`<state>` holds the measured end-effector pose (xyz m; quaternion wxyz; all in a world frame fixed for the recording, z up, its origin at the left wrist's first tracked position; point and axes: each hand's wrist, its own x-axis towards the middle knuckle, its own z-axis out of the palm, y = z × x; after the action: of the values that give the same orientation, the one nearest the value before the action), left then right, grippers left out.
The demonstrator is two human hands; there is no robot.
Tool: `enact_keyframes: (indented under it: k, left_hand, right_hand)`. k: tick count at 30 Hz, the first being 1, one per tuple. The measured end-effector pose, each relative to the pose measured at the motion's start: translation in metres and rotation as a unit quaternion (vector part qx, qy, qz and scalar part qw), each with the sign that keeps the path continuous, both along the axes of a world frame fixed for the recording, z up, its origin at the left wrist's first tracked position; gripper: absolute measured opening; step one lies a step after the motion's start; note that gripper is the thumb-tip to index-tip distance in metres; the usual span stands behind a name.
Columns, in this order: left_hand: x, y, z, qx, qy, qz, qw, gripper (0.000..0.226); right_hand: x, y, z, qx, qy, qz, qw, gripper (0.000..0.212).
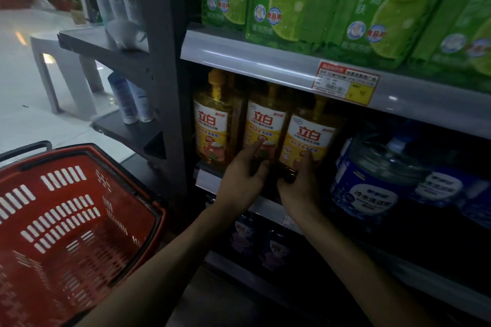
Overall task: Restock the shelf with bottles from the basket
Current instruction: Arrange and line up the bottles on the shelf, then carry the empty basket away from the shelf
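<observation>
At the far left I see the red basket (66, 210), slotted-walled and black-rimmed, tilted toward me; no bottles show inside it.

Right of the grey upright, on the shelf (265, 210) below the price rail, three yellow bottles stand upright in a row, touching side by side. Each has a yellow pump top, amber liquid, and a white-and-yellow label with red characters. The left bottle (211, 127) stands free of both hands. The middle bottle (261, 125) and the right bottle (308, 138) sit near the front edge of the shelf.

My left hand (240, 178) is partly open: its fingertips (256, 145) rest on the lower label of the middle bottle, and the thumb presses at that bottle's base. It touches the bottle without wrapping around it.

My right hand (299, 183) is narrowly curled at the base of the right bottle, thumb up against the lower label, fingers tucked under the dark front corner. I cannot tell whether it bears the bottle's weight.

Farther right on the same shelf stands a large blue jug (372, 180). Green cartons (279, 0) fill the shelf above.
</observation>
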<state>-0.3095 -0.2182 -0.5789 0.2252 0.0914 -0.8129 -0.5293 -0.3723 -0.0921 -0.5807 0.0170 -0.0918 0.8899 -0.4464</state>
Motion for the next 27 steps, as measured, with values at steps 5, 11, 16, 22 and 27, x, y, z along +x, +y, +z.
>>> enact_keyframes:
  k: [5, 11, 16, 22, 27]
  left_hand:
    - [-0.02, 0.016, -0.008, 0.071, -0.025, 0.007, 0.997, 0.056]
    - [-0.026, 0.02, -0.011, 0.086, -0.03, 0.015, 0.996, 0.056]
    - [-0.015, 0.016, -0.006, 0.064, -0.032, -0.004, 0.997, 0.057]
    - [0.037, 0.008, 0.024, -0.073, -0.006, 0.039, 0.997, 0.057]
    - [0.119, -0.007, 0.042, -0.267, -0.067, 0.107, 0.955, 0.068]
  right_hand:
    - [0.004, 0.015, -0.004, 0.038, 0.024, 0.021, 0.999, 0.098]
    - [0.006, 0.023, 0.001, 0.071, 0.039, 0.039, 0.996, 0.096]
    - [0.016, 0.027, 0.008, 0.071, 0.045, 0.035, 0.996, 0.098]
    - [0.046, 0.029, 0.028, 0.064, 0.107, 0.082, 0.989, 0.08]
    - [0.078, 0.014, 0.042, 0.017, 0.158, 0.176, 0.971, 0.083]
